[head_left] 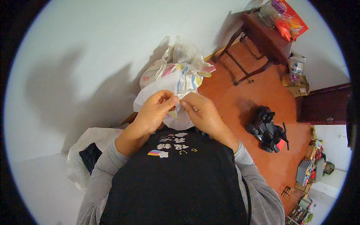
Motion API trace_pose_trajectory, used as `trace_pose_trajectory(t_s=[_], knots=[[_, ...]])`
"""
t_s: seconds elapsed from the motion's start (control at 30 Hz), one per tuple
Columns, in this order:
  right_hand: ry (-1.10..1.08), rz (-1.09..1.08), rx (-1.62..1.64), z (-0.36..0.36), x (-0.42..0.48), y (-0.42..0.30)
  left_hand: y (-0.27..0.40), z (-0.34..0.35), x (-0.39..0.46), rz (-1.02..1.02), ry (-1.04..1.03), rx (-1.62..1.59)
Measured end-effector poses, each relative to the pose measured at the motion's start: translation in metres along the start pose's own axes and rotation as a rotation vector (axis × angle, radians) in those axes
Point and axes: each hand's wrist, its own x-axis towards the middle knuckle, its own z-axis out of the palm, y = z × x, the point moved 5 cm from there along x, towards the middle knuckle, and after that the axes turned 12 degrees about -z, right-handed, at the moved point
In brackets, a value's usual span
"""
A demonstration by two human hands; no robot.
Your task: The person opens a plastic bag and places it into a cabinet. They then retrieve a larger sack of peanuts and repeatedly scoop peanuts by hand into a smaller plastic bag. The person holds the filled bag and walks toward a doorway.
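Note:
My left hand (159, 108) and my right hand (201, 111) meet in front of my chest, thumbs and fingertips pinched close together. Between the fingertips is a small part of something thin and whitish; I cannot tell whether it belongs to the white sheet or bag (156, 87) behind them. Just beyond the hands, colourful printed plastic packaging (188, 80) and a clear plastic bag (189, 53) lie heaped against pale woven sacks (153, 71). A black apron (174, 182) with white printing covers my front.
A white sack (92, 135) with black material stands at the left by the wall. On the wooden floor at the right is a black ride-on toy (267, 129). A dark wooden table (264, 36) holds a red box (298, 22); beyond are cardboard boxes (299, 85) and shelves with goods.

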Motion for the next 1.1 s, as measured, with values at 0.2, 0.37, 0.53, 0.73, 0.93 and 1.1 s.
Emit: trace_pose_trajectory(t_s=[0.2, 0.37, 0.53, 0.73, 0.93, 1.1], knots=[[0.061, 0.024, 0.013, -0.052, 0.026, 0.054, 0.059, 0.035, 0.047, 0.219, 0.160, 0.161], [0.139, 0.068, 0.179, -0.064, 0.044, 0.070, 0.079, 0.038, 0.070, 0.108, 0.233, 0.286], [0.160, 0.134, 0.142, -0.059, 0.052, 0.076, 0.093, 0.039, 0.089, 0.141, 0.150, 0.286], [0.226, 0.316, 0.567, -0.039, 0.054, 0.097, 0.079, 0.016, 0.114, -0.011, 0.023, -0.013], [0.292, 0.344, 0.601, -0.015, 0.056, 0.115, 0.073, -0.011, 0.123, -0.063, 0.026, 0.065], [0.254, 0.375, 0.383, -0.004, 0.061, 0.123, 0.081, -0.021, 0.124, -0.082, 0.053, 0.400]])
